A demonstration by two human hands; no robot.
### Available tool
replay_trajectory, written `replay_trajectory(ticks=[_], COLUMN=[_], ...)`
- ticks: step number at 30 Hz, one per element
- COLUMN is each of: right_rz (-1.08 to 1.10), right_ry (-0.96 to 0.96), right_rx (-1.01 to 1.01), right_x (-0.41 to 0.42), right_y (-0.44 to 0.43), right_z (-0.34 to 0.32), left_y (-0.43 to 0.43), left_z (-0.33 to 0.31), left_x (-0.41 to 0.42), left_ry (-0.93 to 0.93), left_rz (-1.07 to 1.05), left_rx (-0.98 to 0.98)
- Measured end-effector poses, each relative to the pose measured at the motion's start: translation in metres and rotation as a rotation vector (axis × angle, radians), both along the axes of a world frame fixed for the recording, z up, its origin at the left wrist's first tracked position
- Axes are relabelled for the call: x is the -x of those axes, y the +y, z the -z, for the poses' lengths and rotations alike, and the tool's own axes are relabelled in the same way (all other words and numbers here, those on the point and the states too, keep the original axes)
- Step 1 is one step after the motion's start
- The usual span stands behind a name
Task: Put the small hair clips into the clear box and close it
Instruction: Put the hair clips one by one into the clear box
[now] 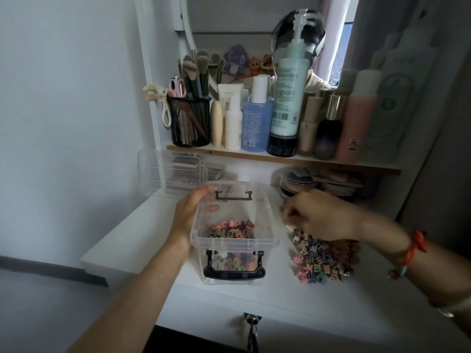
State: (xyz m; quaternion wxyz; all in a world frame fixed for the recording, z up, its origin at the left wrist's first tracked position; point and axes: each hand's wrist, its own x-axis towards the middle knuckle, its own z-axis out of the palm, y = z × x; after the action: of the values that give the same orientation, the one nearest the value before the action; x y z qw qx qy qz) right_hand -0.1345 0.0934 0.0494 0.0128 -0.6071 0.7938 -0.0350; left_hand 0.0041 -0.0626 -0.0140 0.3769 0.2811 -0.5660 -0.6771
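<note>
Head view: we are midway through loading hair clips into the clear box.

Nearest us, one clear box (234,240) sits on the tabletop (318,301), part-filled; our left hand (190,212) clasps its left wall. Right of it lies one heap of loose clips (323,258), too many to count. Our right hand (316,215) curls over the heap's far edge; whether it grips clips we cannot tell. Next: carry a pinch across. One lid (170,171) lies behind.
</note>
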Motion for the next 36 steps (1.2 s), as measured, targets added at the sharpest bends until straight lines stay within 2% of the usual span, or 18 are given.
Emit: replay_trajectory(ticks=[4, 6, 9, 13, 15, 18, 21, 23, 25, 27, 29, 32, 36], right_rz=[-0.034, -0.055, -0.015, 0.047, 0.074, 0.082, 0.097, 0.118, 0.069, -0.017, -0.047, 0.040, 0.143], right_ry=[-0.337, -0.439, -0.373, -0.069, -0.017, -0.011, -0.044, -0.182, -0.450, -0.637, -0.696, -0.634, -0.215], right_rx=[0.428, 0.492, 0.441, 0.037, -0.080, -0.096, 0.032, 0.264, 0.470, 0.458, 0.383, 0.429, 0.348], right_x=[-0.013, -0.017, -0.009, 0.005, 0.007, 0.008, 0.013, 0.013, 0.008, 0.001, 0.002, 0.013, 0.024], right_y=[-0.011, -0.015, -0.013, -0.001, 0.001, 0.001, -0.002, -0.005, -0.007, -0.008, -0.011, -0.014, -0.012], right_z=[-0.020, -0.026, -0.024, -0.001, 0.011, 0.016, 0.010, -0.003, -0.018, -0.027, -0.025, -0.013, 0.004], left_y=[0.001, 0.000, 0.001, 0.001, 0.001, 0.000, -0.002, 0.000, 0.003, 0.004, 0.004, 0.000, -0.003], left_z=[0.000, 0.000, 0.000, -0.001, -0.001, -0.001, -0.001, -0.002, -0.003, -0.003, -0.002, -0.001, -0.001], left_x=[0.000, 0.001, 0.000, 0.000, 0.001, 0.002, 0.006, 0.011, 0.017, 0.023, 0.026, 0.026, 0.025], left_ry=[0.005, 0.004, 0.012, 0.019, 0.017, 0.002, -0.013, -0.009, -0.014, -0.011, -0.008, -0.017, -0.016], left_rz=[-0.017, -0.021, -0.012, -0.005, -0.003, -0.016, -0.032, -0.021, -0.011, -0.016, -0.029, -0.030, -0.030], left_rx=[0.008, 0.002, 0.002, 0.004, 0.006, 0.025, -0.001, -0.004, -0.009, -0.023, -0.031, -0.015, -0.009])
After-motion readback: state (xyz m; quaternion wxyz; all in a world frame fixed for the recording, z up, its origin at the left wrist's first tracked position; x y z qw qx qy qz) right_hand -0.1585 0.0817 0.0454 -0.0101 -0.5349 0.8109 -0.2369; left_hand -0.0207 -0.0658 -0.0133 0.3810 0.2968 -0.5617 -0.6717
